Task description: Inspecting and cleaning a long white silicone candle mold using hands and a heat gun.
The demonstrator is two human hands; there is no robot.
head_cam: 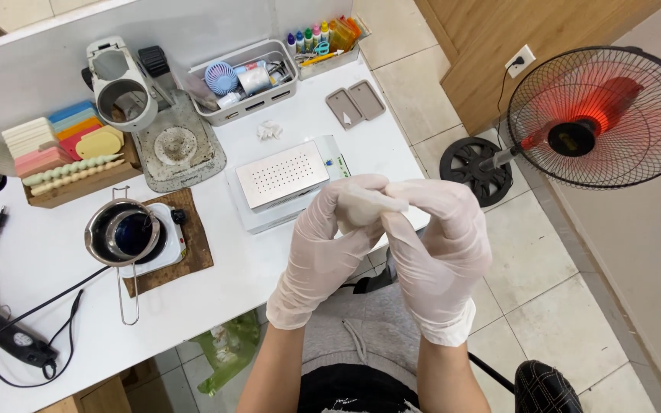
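Observation:
Both my hands wear thin white gloves and meet in front of me at the white table's near edge (216,298). My left hand (323,248) and my right hand (437,252) together pinch a small pale, flat, translucent piece (365,205) between their fingertips. Just beyond the hands sits a white box-shaped machine with a perforated metal top plate (283,174). To the left, a metal pouring pot (120,233) holding dark blue liquid rests on a small white hot plate.
A tray of coloured wax bars and twisted candles (63,153) stands at far left, a grey-based press (177,141) behind the pot, a white bin of odds and ends (246,80), dye bottles (323,38), two grey moulds (355,103). A fan (602,115) stands on the floor to the right.

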